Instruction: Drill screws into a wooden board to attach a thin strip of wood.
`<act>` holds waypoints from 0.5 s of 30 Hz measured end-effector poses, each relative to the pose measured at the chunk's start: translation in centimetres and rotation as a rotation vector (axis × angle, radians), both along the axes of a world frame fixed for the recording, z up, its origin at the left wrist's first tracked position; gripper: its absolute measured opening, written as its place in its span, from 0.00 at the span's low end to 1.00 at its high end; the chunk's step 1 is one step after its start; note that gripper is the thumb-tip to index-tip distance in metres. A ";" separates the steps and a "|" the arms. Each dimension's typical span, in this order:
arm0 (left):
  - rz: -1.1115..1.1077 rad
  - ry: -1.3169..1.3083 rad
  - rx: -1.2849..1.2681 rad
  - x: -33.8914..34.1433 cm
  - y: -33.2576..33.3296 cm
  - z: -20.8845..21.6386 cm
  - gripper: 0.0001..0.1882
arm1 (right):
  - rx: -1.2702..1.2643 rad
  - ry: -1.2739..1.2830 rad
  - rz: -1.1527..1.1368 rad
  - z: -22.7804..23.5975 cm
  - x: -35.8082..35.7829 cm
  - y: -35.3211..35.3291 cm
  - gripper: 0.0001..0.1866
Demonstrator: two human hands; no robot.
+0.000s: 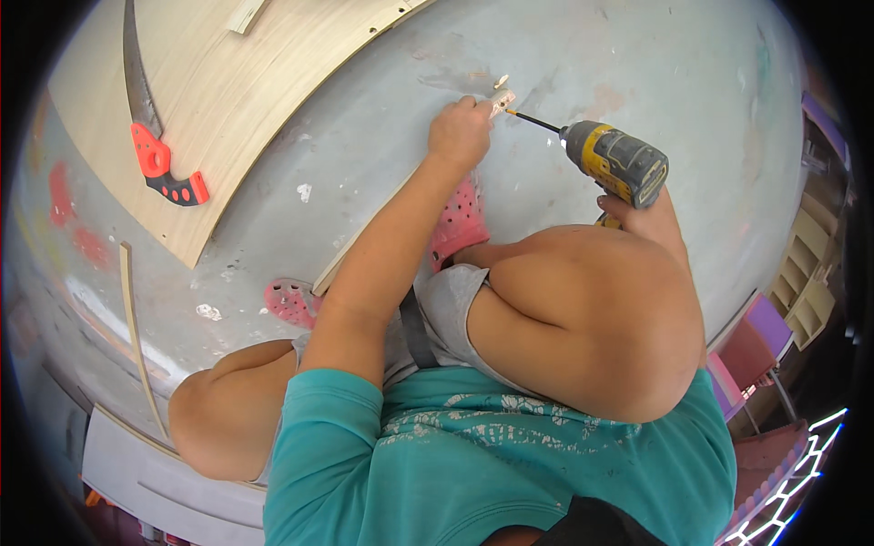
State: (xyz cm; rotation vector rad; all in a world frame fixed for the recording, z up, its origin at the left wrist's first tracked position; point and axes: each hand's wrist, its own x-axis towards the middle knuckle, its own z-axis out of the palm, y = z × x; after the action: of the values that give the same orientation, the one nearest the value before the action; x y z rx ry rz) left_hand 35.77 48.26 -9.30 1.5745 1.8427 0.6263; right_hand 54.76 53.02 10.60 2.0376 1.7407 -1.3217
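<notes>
Head, wood strip, protruding past left fingers

Head-worn fisheye view, steeply downward, close over the teal shirt, farther from the floor.

Yellow-and-black power drill, long slim bit toward a small pale wooden piece

No lettering or numbers can be read
</notes>
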 end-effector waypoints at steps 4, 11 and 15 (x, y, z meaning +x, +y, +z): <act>0.006 -0.042 0.030 -0.7 -0.2 -0.5 0.07 | 0.006 0.071 -0.076 0.5 -1.8 -0.1 0.21; 0.035 -0.064 0.045 -2.6 0.2 -1.7 0.11 | -0.008 -0.012 -0.045 0.5 -4.4 0.8 0.21; 0.022 -0.077 0.008 -3.6 0.6 -1.8 0.07 | -0.030 -0.012 -0.058 -0.5 -5.6 1.3 0.20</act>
State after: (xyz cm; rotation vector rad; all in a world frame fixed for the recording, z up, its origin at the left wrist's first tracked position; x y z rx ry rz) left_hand 32.12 48.89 -11.07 1.5168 1.8049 0.6949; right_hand 49.17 54.28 10.08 2.0899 1.6588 -1.3410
